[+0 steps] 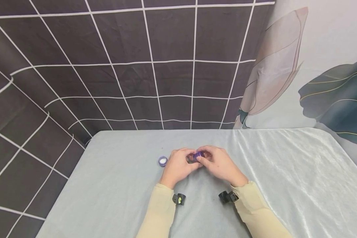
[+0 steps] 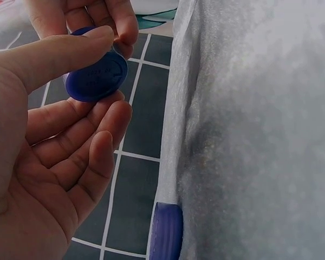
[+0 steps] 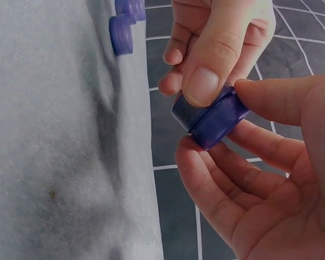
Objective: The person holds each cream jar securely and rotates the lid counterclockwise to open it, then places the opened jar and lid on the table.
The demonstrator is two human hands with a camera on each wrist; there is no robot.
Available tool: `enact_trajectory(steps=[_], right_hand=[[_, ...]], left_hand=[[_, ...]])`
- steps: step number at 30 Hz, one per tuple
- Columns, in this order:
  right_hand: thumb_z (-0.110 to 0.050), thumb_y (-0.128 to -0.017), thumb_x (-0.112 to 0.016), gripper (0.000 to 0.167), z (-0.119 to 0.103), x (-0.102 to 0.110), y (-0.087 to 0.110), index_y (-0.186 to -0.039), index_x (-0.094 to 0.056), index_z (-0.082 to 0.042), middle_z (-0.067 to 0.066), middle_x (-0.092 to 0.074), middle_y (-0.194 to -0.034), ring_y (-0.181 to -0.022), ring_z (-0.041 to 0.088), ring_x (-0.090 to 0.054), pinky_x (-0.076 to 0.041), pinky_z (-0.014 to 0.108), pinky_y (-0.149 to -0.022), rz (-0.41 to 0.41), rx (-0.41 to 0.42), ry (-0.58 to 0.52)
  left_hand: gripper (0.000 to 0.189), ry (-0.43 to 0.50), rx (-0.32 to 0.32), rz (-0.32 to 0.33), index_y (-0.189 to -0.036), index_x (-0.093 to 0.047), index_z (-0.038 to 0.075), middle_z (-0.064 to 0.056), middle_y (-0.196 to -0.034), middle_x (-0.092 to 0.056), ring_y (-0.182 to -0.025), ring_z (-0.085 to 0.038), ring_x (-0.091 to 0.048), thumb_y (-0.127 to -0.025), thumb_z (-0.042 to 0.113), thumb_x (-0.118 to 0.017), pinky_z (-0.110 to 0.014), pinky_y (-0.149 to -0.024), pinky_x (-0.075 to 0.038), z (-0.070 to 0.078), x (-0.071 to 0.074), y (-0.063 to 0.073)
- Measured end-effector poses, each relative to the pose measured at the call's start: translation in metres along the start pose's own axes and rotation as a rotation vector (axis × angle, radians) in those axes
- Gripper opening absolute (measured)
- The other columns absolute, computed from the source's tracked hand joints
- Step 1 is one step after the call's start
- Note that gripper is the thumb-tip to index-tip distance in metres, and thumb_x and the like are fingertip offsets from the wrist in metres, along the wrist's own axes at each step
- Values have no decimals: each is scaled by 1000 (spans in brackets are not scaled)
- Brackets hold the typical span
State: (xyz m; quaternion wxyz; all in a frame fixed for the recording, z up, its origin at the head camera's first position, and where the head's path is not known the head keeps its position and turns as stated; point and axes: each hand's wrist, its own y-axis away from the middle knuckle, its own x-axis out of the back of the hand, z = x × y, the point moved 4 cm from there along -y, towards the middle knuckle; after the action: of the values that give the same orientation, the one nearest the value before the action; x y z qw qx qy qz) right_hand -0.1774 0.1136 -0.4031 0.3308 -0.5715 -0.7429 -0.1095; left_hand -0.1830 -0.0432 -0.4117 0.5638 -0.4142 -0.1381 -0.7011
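Observation:
Before me, above the table, both hands meet at a small round purple cap-like piece (image 1: 198, 155). It has two parts, one with a finely ribbed side and one smoother, lying face to face in the right wrist view. My left hand (image 1: 178, 165) pinches the ribbed part (image 3: 185, 115) with the thumb on top. Thumb and fingers of my right hand (image 1: 221, 163) grip the smoother part (image 3: 219, 123). Raised marks show on its flat blue-purple face (image 2: 97, 76) in the left wrist view. A purple cap (image 1: 162, 161) with a white inside lies just left of my left hand.
Pale grey, wrinkled cloth (image 1: 285, 178) covers the table. Purple caps (image 3: 122, 35) also show on it in the right wrist view. Behind stands a dark curtain (image 1: 172, 79) with white grid lines, and a leaf-patterned one (image 1: 321, 49) hangs at the right.

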Motion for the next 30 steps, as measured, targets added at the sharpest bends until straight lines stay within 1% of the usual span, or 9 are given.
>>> enact_trajectory(steps=[7, 12, 16, 21, 27, 30], right_hand=[[-14, -93, -71, 23, 1, 0, -1, -114, -70, -6, 1, -72, -94, -80, 11, -69, -56, 30, -75, -20, 7, -18], [-13, -93, -71, 23, 2, 0, 0, -115, -70, -6, 0, -72, -94, -80, 10, -69, -55, 29, -74, -30, 18, -17], [-14, -93, -71, 24, 0, 1, 0, -115, -70, -6, 0, -72, -97, -81, 9, -68, -55, 30, -75, -32, 28, 0], [-14, -93, -71, 24, 1, 1, 1, -115, -70, -6, 0, -72, -99, -83, 10, -67, -56, 32, -77, -35, 44, 16], [-14, -93, -71, 24, 1, 1, 0, -115, -70, -7, 0, -72, -100, -84, 9, -67, -56, 34, -79, -33, 57, 23], [-14, -93, -71, 24, 1, 1, 0, -116, -70, -7, -1, -72, -101, -85, 9, -67, -56, 33, -79, -37, 61, 29]], left_hand=[[39, -13, 0, -9, -109, -78, 13, 3, -95, -74, -79, -11, -63, -79, 36, -84, -33, -82, -49, 0, 1, 0], [39, -3, 1, -21, -110, -77, 12, 3, -92, -73, -76, -11, -62, -79, 35, -84, -30, -77, -50, 1, 1, 0], [38, -5, -9, -22, -109, -77, 11, 3, -90, -72, -74, -11, -61, -79, 34, -84, -28, -73, -49, 1, 0, 0], [36, 3, -10, -17, -107, -78, 12, 3, -88, -71, -73, -11, -61, -79, 34, -84, -26, -71, -49, 0, 0, 1], [36, 15, -13, -17, -107, -78, 12, 3, -88, -72, -72, -10, -59, -79, 34, -84, -25, -70, -48, -1, -1, 1], [36, 16, -9, -23, -108, -78, 12, 3, -91, -73, -74, -10, -60, -80, 34, -84, -27, -72, -49, -1, 0, 1]])
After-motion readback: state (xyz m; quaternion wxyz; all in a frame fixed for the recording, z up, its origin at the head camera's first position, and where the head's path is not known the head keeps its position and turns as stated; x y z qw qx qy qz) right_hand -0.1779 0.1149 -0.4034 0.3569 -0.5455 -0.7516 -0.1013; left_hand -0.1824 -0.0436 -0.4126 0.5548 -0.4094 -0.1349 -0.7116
